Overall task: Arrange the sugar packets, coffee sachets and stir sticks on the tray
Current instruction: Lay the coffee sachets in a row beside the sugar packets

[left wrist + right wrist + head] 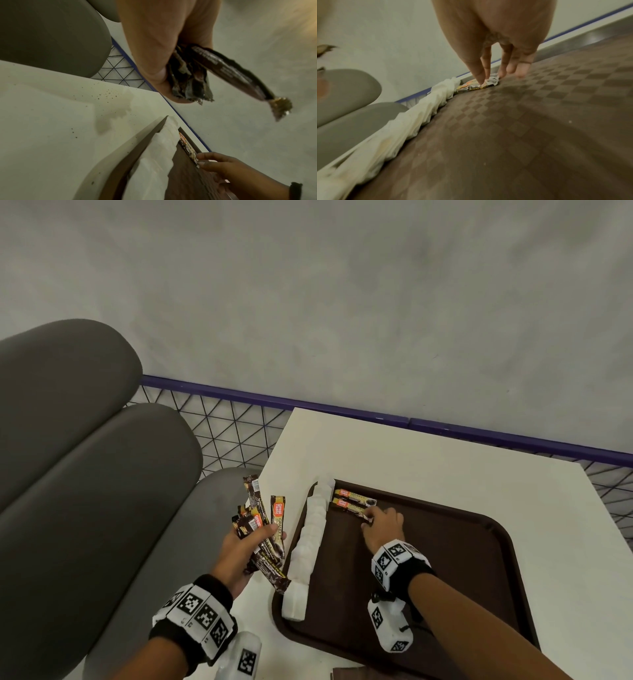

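Note:
A brown tray (445, 559) lies on the white table (445, 460). White sugar packets (310, 539) run in a row along its left rim. Two coffee sachets lie side by side at the tray's far left corner. My right hand (368, 517) pinches the near end of the nearer coffee sachet (347, 507), which lies flat on the tray; thumb and forefinger meet on its crimped end (489, 81). My left hand (250, 546) grips a fanned bundle of coffee sachets (263, 518) left of the tray, over the table's edge. The bundle (188, 77) sticks out past the thumb.
A grey padded seat (85, 457) stands to the left. A purple rail (239, 398) with wire mesh runs behind the table, before a grey wall. Stains and dark specks (111, 117) mark the table left of the tray. A dark object (346, 674) shows at the bottom edge.

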`<state>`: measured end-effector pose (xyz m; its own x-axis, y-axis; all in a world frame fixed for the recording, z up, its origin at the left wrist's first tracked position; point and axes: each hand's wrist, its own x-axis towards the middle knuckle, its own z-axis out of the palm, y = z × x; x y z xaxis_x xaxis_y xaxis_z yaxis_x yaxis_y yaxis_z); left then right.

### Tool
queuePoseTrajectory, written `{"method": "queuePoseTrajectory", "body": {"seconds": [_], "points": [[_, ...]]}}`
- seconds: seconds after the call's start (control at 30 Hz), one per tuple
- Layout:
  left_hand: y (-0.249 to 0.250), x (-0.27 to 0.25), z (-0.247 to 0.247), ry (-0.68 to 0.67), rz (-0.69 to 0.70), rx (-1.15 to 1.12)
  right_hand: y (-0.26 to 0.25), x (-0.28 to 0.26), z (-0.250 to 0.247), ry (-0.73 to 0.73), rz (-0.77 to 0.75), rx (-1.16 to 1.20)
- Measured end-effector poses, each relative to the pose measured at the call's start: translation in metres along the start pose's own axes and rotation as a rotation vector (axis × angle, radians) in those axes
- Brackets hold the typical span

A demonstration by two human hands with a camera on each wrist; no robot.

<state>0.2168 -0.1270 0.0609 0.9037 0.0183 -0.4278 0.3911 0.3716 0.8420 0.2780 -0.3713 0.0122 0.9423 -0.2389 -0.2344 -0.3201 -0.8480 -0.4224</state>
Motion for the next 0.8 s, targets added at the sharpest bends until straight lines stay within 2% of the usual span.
{"method": "queuePoseTrajectory", "body": {"seconds": [0.23, 0.43, 0.63, 0.8], "points": [[0.0, 0.004, -0.002, -0.01, -0.005, 0.002, -0.005, -0.013, 0.011, 0.037, -0.15, -0.206], [-0.001, 0.006, -0.004, -0.013, -0.012, -0.005, -0.009, -0.011, 0.013, 0.088, -0.164, -0.196], [-0.001, 0.008, -0.006, -0.012, -0.011, -0.016, -0.01, -0.005, 0.014, 0.052, -0.165, -0.282], [-0.001, 0.007, -0.006, -0.01, -0.009, -0.009, -0.015, -0.003, 0.012, 0.059, -0.161, -0.241]]}}
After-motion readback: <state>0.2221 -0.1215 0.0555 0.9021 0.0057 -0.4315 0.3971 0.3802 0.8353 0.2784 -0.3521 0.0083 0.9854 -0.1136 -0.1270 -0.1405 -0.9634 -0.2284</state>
